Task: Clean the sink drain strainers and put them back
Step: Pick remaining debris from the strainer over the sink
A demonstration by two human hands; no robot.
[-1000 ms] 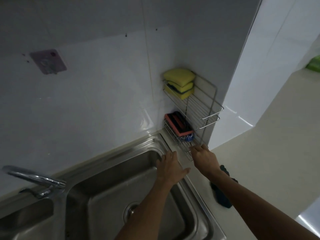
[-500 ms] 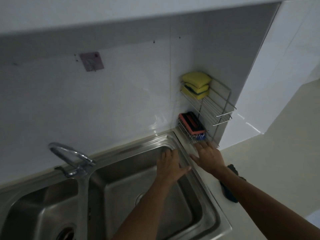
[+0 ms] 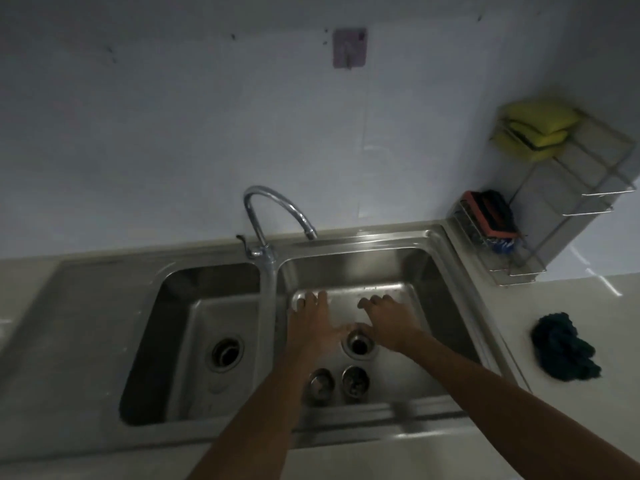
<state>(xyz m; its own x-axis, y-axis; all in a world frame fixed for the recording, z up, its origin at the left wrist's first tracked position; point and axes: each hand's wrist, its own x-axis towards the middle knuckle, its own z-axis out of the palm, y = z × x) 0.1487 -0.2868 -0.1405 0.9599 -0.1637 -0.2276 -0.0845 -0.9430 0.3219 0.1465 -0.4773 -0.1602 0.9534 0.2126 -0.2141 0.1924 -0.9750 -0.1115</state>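
Observation:
Two round metal drain strainers lie on the floor of the right basin near its front wall: one strainer (image 3: 321, 382) on the left, the other strainer (image 3: 355, 378) beside it. Just behind them is the right drain hole (image 3: 358, 345), dark and uncovered. The left basin's drain hole (image 3: 227, 351) also looks uncovered. My left hand (image 3: 313, 323) hovers over the right basin, fingers spread, holding nothing. My right hand (image 3: 389, 322) is beside it over the drain, fingers loosely bent and empty. The double steel sink (image 3: 349, 239) fills the middle of the view.
A curved tap (image 3: 273, 211) arches over the right basin from the divider. A wire rack (image 3: 568, 202) in the right corner holds yellow sponges (image 3: 535, 131) above and a red and black scrubber (image 3: 491, 214) below. A dark cloth (image 3: 562, 348) lies on the counter to the right.
My view swung left and down from the corner rack to the whole sink. Both hands moved from the basin's right rim and the rack into the right basin, above the drain.

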